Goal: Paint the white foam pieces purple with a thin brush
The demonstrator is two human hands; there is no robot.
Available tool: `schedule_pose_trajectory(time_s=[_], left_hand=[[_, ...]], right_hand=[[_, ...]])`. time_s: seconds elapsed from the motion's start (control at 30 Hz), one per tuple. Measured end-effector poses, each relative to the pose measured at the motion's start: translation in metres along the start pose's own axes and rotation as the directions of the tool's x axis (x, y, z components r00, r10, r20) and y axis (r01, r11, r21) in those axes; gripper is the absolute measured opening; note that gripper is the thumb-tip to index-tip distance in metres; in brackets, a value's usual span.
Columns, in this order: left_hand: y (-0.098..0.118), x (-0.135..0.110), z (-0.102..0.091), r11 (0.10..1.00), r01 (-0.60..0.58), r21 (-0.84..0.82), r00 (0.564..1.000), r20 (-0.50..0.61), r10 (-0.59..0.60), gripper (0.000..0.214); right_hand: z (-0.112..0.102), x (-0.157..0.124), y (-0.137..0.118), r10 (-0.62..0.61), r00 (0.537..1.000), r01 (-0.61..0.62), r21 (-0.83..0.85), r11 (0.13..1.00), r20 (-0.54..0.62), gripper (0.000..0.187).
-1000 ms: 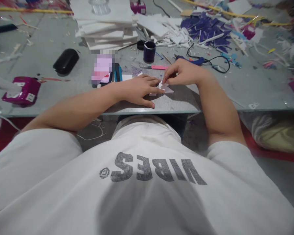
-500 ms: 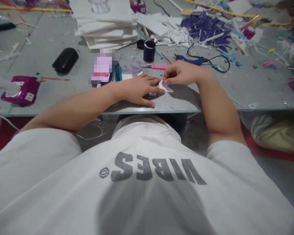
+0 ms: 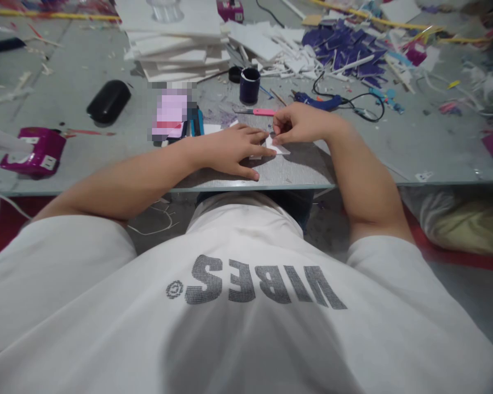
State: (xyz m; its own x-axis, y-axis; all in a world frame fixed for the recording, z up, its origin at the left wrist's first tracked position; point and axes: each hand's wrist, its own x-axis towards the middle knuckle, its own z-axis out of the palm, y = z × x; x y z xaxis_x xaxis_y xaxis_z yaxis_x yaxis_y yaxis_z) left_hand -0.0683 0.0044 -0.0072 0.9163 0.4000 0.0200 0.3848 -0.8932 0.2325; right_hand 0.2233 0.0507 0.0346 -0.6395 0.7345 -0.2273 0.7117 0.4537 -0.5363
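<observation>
My left hand [image 3: 234,152] lies flat on the grey table [image 3: 353,158], fingers stretched out and pressing on a small pale pink-white piece [image 3: 278,148]. My right hand [image 3: 299,123] is curled just behind that piece, its fingertips pinched together at the piece's far edge. What the pinch holds is too small to make out. A pink-handled craft knife [image 3: 263,111] lies just beyond my right hand.
A dark blue cup [image 3: 250,85], a blue glue gun with black cord [image 3: 324,100], a stack of white foam boards [image 3: 176,44], purple scraps [image 3: 345,46], a black case [image 3: 108,102] and a magenta device [image 3: 35,150] lie around. The table's front edge runs just below my hands.
My right hand has shifted slightly left and closer over the small piece. My left hand has stayed flat in place.
</observation>
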Motion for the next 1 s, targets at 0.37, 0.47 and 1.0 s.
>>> schedule_pose_trajectory(time_s=[0.37,0.47,1.0], left_hand=[[-0.004,0.001,0.002,1.0,-0.01,0.015,1.0,-0.007,0.011,0.082],[-0.005,0.001,0.003,1.0,-0.02,0.012,1.0,-0.006,0.02,0.083],[-0.002,0.0,0.0,1.0,-0.024,0.018,1.0,-0.008,0.024,0.083]], right_hand=[[0.001,0.003,0.007,0.013,1.0,-0.013,0.02,1.0,0.0,0.028],[0.003,0.004,0.005,0.018,1.0,-0.017,0.02,1.0,-0.004,0.029],[0.009,0.022,0.01,0.097,0.995,-0.096,0.034,0.995,-0.03,0.039]])
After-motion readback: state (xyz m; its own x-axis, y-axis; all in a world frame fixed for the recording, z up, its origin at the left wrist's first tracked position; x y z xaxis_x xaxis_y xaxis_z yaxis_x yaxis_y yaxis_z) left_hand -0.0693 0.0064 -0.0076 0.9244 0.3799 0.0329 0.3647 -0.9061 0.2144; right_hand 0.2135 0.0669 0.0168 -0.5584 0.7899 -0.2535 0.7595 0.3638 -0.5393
